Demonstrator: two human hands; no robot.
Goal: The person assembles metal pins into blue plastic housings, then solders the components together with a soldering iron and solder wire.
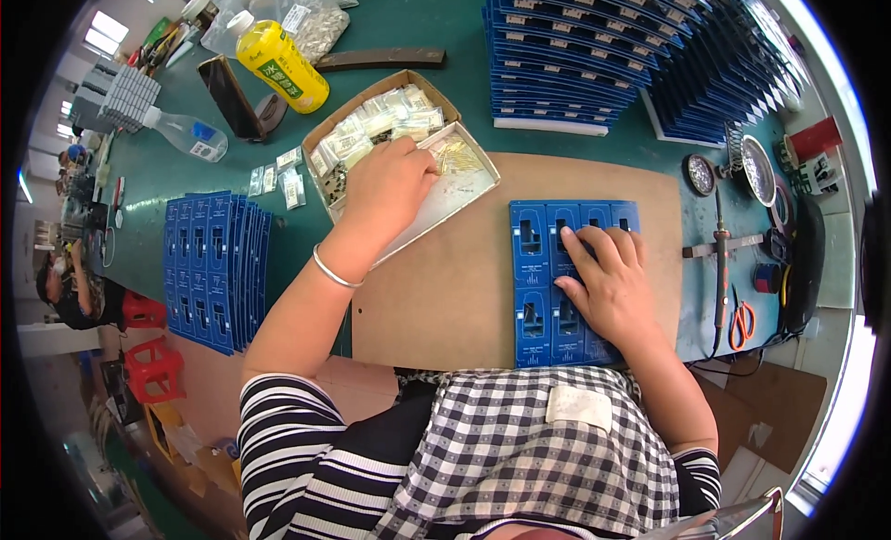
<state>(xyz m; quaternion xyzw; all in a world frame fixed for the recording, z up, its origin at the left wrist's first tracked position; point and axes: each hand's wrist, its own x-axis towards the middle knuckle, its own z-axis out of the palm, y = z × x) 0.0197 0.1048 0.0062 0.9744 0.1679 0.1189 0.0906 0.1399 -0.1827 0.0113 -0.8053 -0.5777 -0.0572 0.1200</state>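
Note:
My left hand [392,182] reaches into a cardboard box [422,224]. Its fingers are curled and pressed together beside a white inner tray [478,173] that holds thin gold-coloured pins [455,156]. Whatever lies between the fingertips is hidden. Small clear packets [380,117] of parts fill the far side of the box. On the brown work board, a blue circuit board panel [532,271] with rows of cut-outs lies flat. My right hand [610,278] rests on the panel's upper right part, fingers spread and thumb apart.
Blue panels [200,271] stand stacked at left; taller stacks [575,66] rise at the back right. A yellow drink bottle [283,66], a phone [230,99] and a clear bottle [190,136] stand behind the box. At right lie a soldering iron [721,252] and orange-handled scissors [742,324].

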